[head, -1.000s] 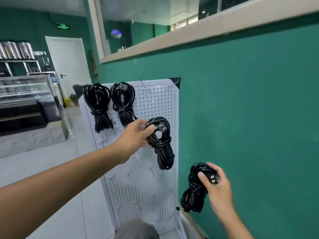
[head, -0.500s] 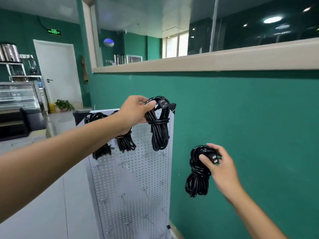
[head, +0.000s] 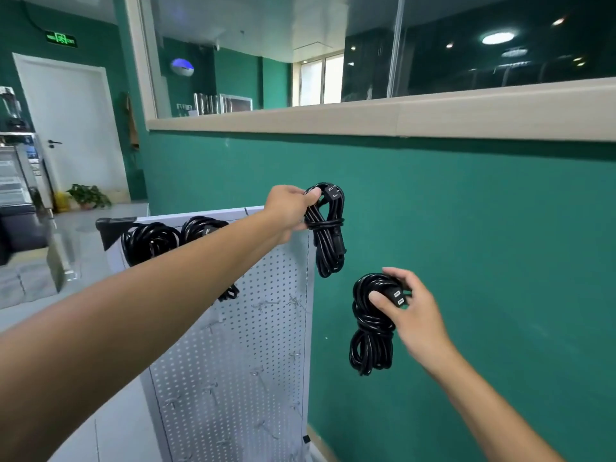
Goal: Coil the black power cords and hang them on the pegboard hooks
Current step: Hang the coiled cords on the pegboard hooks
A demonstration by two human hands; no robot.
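Black coil (head: 328,228), long axis vertical, is gripped at its top loop by the left hand (head: 289,211) beside the pegboard (head: 240,345) upper right corner. A second coil (head: 371,325), lower right, is pinched by the right hand (head: 411,315) fingers (head: 378,300); the left hand is judged nearer the hooks.

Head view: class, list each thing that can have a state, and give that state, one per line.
Left hand: gripping the upper coiled cord.
Right hand: gripping the lower coiled cord.
Two cords on pegboard: coiled, hanging.
White door: closed.
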